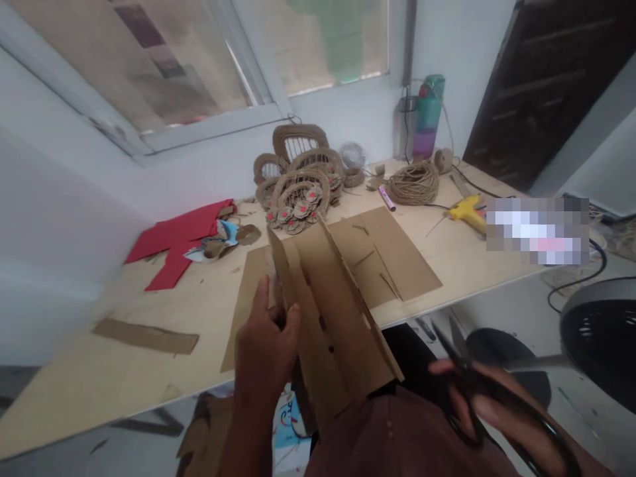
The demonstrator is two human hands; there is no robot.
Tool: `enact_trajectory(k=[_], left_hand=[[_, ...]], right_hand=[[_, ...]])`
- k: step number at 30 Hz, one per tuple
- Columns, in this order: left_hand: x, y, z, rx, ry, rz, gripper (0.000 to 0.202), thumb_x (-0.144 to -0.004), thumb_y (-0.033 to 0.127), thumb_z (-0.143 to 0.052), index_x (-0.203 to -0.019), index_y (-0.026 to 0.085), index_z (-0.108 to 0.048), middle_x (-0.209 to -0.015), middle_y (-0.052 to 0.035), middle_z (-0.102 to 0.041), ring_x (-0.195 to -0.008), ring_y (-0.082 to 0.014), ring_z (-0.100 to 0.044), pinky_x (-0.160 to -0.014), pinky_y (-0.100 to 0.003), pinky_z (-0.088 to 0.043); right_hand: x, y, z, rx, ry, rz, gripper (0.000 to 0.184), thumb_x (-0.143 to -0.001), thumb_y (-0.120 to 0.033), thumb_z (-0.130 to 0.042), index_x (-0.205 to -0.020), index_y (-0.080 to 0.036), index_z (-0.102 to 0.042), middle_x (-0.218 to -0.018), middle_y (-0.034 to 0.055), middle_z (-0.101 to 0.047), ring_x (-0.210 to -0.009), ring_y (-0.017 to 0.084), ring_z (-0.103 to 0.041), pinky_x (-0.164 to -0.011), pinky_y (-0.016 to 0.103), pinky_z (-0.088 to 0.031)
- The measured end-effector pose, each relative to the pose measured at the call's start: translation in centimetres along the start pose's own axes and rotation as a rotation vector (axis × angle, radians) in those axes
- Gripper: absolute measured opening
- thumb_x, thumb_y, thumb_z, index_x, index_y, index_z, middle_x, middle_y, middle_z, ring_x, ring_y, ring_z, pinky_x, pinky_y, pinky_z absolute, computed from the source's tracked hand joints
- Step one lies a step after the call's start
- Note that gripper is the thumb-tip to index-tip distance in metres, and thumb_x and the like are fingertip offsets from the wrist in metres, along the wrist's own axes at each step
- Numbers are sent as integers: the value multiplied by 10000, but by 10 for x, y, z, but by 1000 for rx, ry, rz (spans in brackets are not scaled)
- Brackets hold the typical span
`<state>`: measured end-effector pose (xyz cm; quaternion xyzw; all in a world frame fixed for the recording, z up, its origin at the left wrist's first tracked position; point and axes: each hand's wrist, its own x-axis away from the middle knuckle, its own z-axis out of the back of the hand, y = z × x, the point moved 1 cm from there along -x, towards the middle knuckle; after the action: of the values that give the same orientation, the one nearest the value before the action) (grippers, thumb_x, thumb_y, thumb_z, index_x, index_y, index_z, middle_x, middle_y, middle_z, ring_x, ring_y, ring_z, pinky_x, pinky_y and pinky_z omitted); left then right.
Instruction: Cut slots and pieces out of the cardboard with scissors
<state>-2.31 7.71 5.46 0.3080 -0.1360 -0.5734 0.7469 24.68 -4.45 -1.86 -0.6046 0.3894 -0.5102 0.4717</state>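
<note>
Table (211,301): it is the largest thing here; all the work is on it or at its near edge.
Flat cardboard (417,271): it lies on the table, under the far part of the folded piece, with small offcuts on it.
Folded cardboard (345,318): this is the thing in work; it slopes from the table over the edge to the lap, its long sides raised like a tray. I see nothing kept in it. The step in hand seems to be shaping it, perhaps between two cuts.
Left hand (265,338): it grasps the left raised side of the folded cardboard, thumb inside, index finger stretched forward.
Right hand (487,401): it grasps the scissors (464,364) by the handles, apart from the cardboard, the blades parted. A next cut would call for a steady left grip and the blades brought to the edge.
Bottle (432,106): teal above, purple below, standing at the back; its content I cannot tell.
Clear container (407,129): it stands just beside the bottle; what is inside is not readable.
Glue gun (467,211): yellow, lying on the right side.
</note>
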Motion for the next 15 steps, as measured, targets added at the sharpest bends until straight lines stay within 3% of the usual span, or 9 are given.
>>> enact_trajectory(k=[2,6,11,15], left_hand=[[2,1,-4,-54,-23,-47,745,-744,394,-555,-1387,57,-385,-563,-5,-636,-608,-237,-620,-580,-305,-429],[6,-8,-13,-1,-65,-104,741,-787,460,-524,-1412,105,-345,-541,27,-608,-583,-227,-605,-578,-301,-415],[19,-24,-13,84,-117,-91,691,-798,494,-509,-1383,142,-400,-589,39,-617,-569,-185,-584,-579,-287,-446],[37,-32,-3,54,-12,-30,557,-808,469,-499,-1304,217,-514,-775,5,-681,-703,-179,-628,-651,-278,-480]], right_hand=[[-13,-15,-2,153,109,83,397,-838,-454,-587,-1160,-223,-601,-756,41,-612,-725,217,-585,-703,353,-461],[-42,-29,-30,313,184,167,355,-832,-368,-593,-1138,-190,-562,-780,30,-600,-685,197,-576,-630,305,-463],[-55,-12,-56,315,227,205,394,-752,-228,-639,-1136,-204,-553,-913,39,-631,-820,206,-587,-741,292,-465],[-61,4,-58,247,224,153,381,-788,-221,-580,-1167,-186,-548,-831,19,-629,-739,178,-597,-685,265,-470]])
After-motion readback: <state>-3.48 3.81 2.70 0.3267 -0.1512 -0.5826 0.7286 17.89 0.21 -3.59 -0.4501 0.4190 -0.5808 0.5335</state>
